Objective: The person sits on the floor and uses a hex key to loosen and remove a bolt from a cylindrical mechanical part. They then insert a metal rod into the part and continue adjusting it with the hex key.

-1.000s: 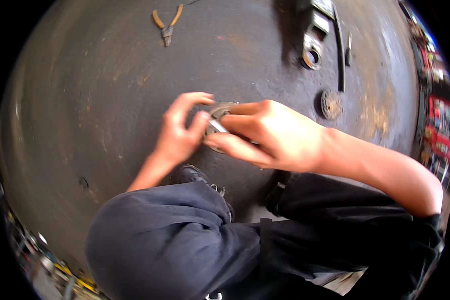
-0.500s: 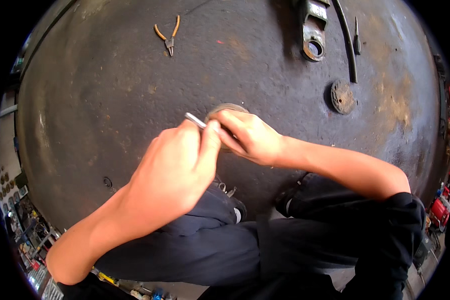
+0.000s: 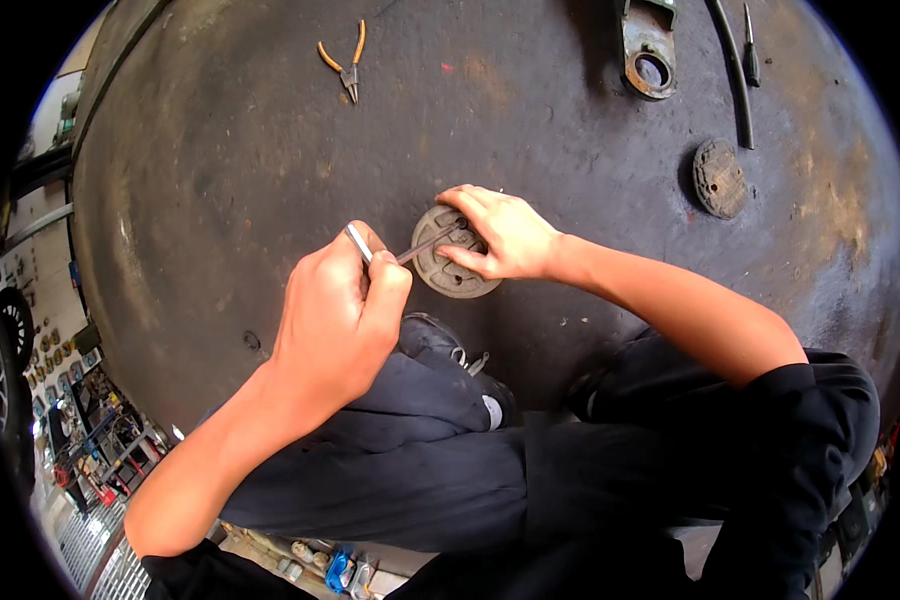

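In my left hand [image 3: 335, 310], closed in a fist, is a metal rod tool [image 3: 425, 247]. Its bright silver end [image 3: 358, 243] sticks out above my fingers, while the thin shaft reaches right across a round grey grooved disc [image 3: 448, 280]. The shaft's tip is at the disc's far right, close to my right fingers, beside what looks like a small hole. My right hand [image 3: 505, 235] grips the disc from the right, fingers over its far rim and thumb on its face. Part of the disc is hidden under that hand.
Orange-handled pliers [image 3: 348, 75] lie far left. At the far right are a metal bracket with a round eye [image 3: 650, 65], a black hose [image 3: 738, 85], a screwdriver [image 3: 752, 60] and another round disc [image 3: 719, 180]. A small dark ring [image 3: 252, 341] lies left of my knee.
My hands have moved apart, the left one leftward. The grooved face of the disc and the tool's shaft now show; both were mostly covered before.
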Demonstrator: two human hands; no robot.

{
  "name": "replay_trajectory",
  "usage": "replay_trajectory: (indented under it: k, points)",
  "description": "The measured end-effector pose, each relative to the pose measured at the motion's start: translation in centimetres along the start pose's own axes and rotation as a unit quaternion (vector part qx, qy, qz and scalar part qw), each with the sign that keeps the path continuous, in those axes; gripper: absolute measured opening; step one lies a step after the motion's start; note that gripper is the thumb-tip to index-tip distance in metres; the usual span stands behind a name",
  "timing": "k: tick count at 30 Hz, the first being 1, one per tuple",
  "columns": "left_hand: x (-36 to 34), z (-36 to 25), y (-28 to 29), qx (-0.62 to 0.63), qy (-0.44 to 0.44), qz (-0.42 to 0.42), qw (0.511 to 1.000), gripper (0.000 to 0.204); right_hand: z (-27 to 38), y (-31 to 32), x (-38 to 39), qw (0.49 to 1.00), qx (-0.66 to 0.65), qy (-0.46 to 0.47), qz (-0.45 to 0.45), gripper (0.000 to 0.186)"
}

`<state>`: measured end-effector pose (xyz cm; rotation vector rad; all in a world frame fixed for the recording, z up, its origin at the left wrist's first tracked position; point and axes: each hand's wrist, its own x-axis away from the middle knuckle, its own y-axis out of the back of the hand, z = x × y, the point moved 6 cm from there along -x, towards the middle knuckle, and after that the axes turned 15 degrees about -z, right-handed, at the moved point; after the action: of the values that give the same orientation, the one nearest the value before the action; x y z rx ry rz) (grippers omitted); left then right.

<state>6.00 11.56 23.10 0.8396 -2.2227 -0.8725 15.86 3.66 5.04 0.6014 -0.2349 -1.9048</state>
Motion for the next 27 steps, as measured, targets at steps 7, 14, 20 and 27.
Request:
replay_trajectory:
  k: [7, 14, 20, 27]
  points:
    - [-0.6, -0.8, -0.3, -0.083, -0.217, -0.002, 0.973, 0.012, -0.3, -0.2, -0.2, 1.0, -0.001, 0.01, 0.017, 0.058]
    - [-1.2, -1.5, -0.5, -0.105, -0.351, 0.036, 0.93, 0.012, -0.6, -0.1, -0.2, 1.0, 0.002, 0.008, 0.022, 0.059]
    - [-1.0, -1.6, -0.6, -0.103, -0.386, 0.055, 0.915, 0.013, -0.3, -0.4, -0.3, 1.0, -0.003, 0.01, 0.025, 0.059]
    - [-1.1, -2.4, -1.0, -0.062, -0.304, 0.047, 0.949, 0.012, 0.2, 0.0, -1.2, 0.991, 0.062, 0.047, 0.105, 0.063]
